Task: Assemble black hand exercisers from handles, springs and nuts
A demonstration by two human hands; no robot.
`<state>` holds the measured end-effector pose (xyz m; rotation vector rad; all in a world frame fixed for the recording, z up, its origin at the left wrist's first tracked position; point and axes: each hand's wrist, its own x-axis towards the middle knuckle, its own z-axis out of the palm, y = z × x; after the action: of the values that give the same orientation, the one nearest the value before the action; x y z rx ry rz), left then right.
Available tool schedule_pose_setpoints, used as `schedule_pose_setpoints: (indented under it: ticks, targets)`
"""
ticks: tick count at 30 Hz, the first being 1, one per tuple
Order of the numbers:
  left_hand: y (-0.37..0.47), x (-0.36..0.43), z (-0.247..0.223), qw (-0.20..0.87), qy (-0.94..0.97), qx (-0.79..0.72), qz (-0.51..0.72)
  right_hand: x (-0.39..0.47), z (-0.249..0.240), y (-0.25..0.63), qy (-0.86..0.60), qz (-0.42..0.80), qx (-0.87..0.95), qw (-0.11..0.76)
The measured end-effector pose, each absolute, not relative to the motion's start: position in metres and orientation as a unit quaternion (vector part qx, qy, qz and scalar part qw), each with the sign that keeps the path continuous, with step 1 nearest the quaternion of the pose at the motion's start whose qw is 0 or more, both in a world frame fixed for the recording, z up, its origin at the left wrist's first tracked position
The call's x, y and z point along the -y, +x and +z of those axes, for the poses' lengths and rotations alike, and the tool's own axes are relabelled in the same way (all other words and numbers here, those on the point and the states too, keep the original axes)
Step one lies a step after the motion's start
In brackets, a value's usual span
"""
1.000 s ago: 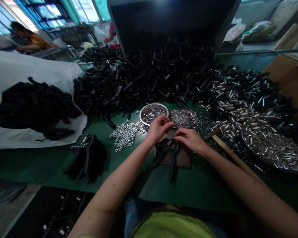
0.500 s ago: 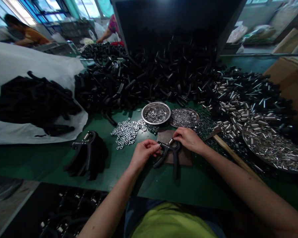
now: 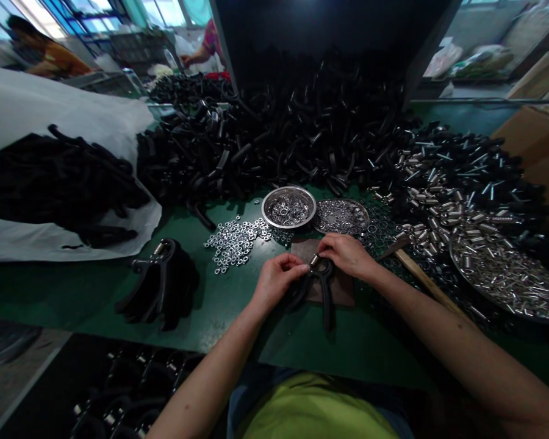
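A black hand gripper (image 3: 327,299) with a coil spring (image 3: 315,261) at its top lies over a brown square plate (image 3: 345,288), its handles towards me. My left hand (image 3: 277,281) is closed in a pinch at the spring's lower left end, hiding the top of the left handle. On the other side, my right hand (image 3: 348,253) pinches the upper end of the spring, where it meets the right handle. The fingers cover whatever small parts sit at both ends. Left of my hands stands a stack of similar hand grippers (image 3: 167,286).
Loose nuts (image 3: 233,244) lie beside a steel bowl (image 3: 265,214) of small metal parts. A hammer (image 3: 421,277) rests at right near springs (image 3: 432,228) and a tray of pins (image 3: 507,274). Black handles (image 3: 279,140) are heaped behind. Two people work further back.
My left hand has moved right, from the left handle's outer end to the spring's lower end. My right hand stays almost in place.
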<state>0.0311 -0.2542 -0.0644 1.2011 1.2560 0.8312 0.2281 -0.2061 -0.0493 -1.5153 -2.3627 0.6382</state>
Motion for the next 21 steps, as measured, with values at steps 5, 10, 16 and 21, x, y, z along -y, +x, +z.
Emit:
schedule_pose_setpoints:
  ticks: [5,10,16,21]
  targets:
    - [0.034,0.251,-0.061,0.411,0.657,-0.53,0.342,0.192,-0.043,0.225,-0.545,0.241,0.799,0.084]
    - [0.044,0.246,-0.067,0.339,0.732,-0.509,0.299,0.189,-0.043,0.222,-0.538,0.258,0.799,0.077]
    - [0.051,0.242,-0.08,0.354,0.722,-0.528,0.274,0.23,-0.044,0.247,-0.549,0.194,0.797,0.163]
    - [0.053,0.237,-0.076,0.377,0.701,-0.549,0.257,0.289,-0.048,0.327,-0.653,-0.019,0.745,0.139]
